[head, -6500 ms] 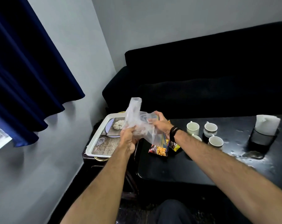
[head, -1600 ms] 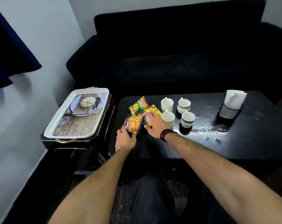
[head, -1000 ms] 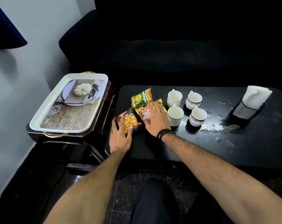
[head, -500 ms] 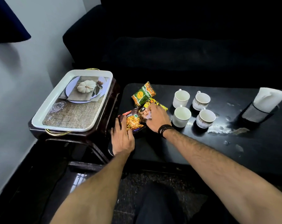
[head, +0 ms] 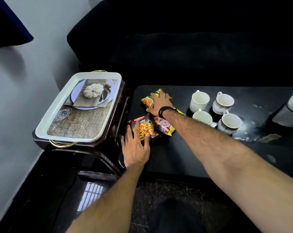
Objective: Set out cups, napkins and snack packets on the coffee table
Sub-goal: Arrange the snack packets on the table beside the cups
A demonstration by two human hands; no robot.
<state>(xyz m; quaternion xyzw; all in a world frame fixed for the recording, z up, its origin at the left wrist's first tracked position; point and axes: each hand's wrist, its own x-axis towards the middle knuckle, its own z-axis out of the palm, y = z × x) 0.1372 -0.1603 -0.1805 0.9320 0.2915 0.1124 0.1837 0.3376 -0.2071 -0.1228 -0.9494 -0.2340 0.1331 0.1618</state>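
Left hand (head: 135, 147) flat, fingers spread, pressing maroon packet (head: 145, 127) at near-left corner of black surface (head: 176, 157). Right hand (head: 159, 103) palm-down on green-orange packet (head: 148, 100), hiding most of it; grip unclear. Yellow packet (head: 164, 126) half under forearm. Four cups (head: 199, 101) to right. Napkin holder (head: 288, 116) cut off at edge.

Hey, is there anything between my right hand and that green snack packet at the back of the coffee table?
Nothing visible is in the way: the right hand already lies flat on the green snack packet. The white cups stand apart, off to its right on the black coffee table.
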